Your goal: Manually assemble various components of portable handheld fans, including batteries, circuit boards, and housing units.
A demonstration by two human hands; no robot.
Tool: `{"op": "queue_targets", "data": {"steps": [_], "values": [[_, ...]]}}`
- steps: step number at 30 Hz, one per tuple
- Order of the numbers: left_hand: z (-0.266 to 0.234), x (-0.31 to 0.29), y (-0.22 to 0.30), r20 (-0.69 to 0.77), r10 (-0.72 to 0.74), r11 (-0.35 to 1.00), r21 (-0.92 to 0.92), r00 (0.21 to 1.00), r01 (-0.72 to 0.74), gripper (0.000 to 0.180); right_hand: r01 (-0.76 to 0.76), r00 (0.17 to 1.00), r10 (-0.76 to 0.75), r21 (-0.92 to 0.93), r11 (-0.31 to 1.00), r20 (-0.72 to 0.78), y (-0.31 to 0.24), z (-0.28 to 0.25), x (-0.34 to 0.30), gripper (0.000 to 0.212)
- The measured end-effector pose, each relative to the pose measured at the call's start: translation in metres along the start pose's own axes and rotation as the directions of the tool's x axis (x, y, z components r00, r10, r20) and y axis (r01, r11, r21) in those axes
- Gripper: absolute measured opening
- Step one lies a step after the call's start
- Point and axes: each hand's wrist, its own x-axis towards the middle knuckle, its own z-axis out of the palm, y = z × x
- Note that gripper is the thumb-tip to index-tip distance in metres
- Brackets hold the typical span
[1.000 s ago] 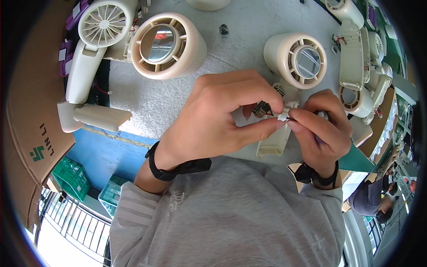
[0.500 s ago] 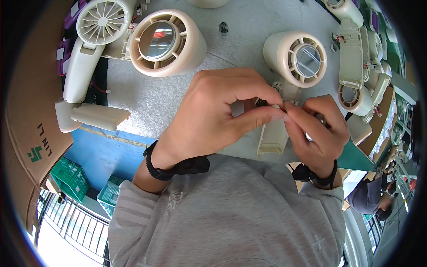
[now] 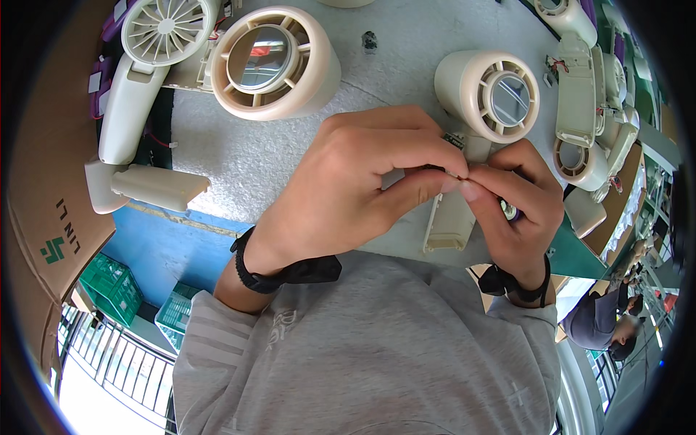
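My left hand (image 3: 362, 177) is closed in a pinch, thumb against forefinger, on what looks like a small dark circuit board (image 3: 454, 141), one end showing above the forefinger. Its tip meets the fingertips of my right hand (image 3: 523, 206), also pinched shut; what lies between those tips is too small to name. A shiny, partly purple piece (image 3: 510, 211) shows within the curled right fingers, mostly covered. Beneath both hands lies a cream fan handle shell (image 3: 449, 223), its inner side up. The round fan head (image 3: 487, 96) stands just beyond it.
A larger fan head (image 3: 275, 64) and a fan with a slatted grille (image 3: 167, 32) lie at the left, near a loose handle cover (image 3: 161, 187). More fan shells (image 3: 578, 101) pile up at the right. A cardboard box (image 3: 54, 210) borders the far left; green crates (image 3: 110, 288) stand below.
My right fingers have shifted slightly and the shiny piece in them has turned, showing purple. The circuit board's end stands out more above my left forefinger. The view has shifted a little.
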Motion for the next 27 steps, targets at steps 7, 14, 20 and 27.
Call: {"op": "queue_targets", "data": {"steps": [7,14,20,27], "values": [[-0.0006,0.0006,0.0002,0.006,-0.049,0.986,-0.158,0.999,0.05,0.04,-0.037,0.997,0.034,0.045,0.998,0.072,-0.0012,-0.0055,-0.001,0.015],[0.0035,-0.0021,0.0034,-0.028,-0.182,0.939,-0.301,0.983,0.165,0.039,-0.009,0.996,0.009,0.005,1.0,0.083,-0.0022,-0.0032,-0.0002,0.015],[0.0028,-0.0032,0.0032,-0.026,-0.207,0.928,-0.322,0.978,0.188,0.037,-0.016,0.998,0.017,-0.012,1.0,0.061,-0.002,-0.0027,-0.001,0.016],[0.0009,-0.0018,0.0004,-0.024,-0.107,0.968,-0.229,0.994,0.099,0.038,0.088,0.996,-0.088,-0.021,0.996,0.02,0.0027,0.0015,0.0002,0.019]]}}
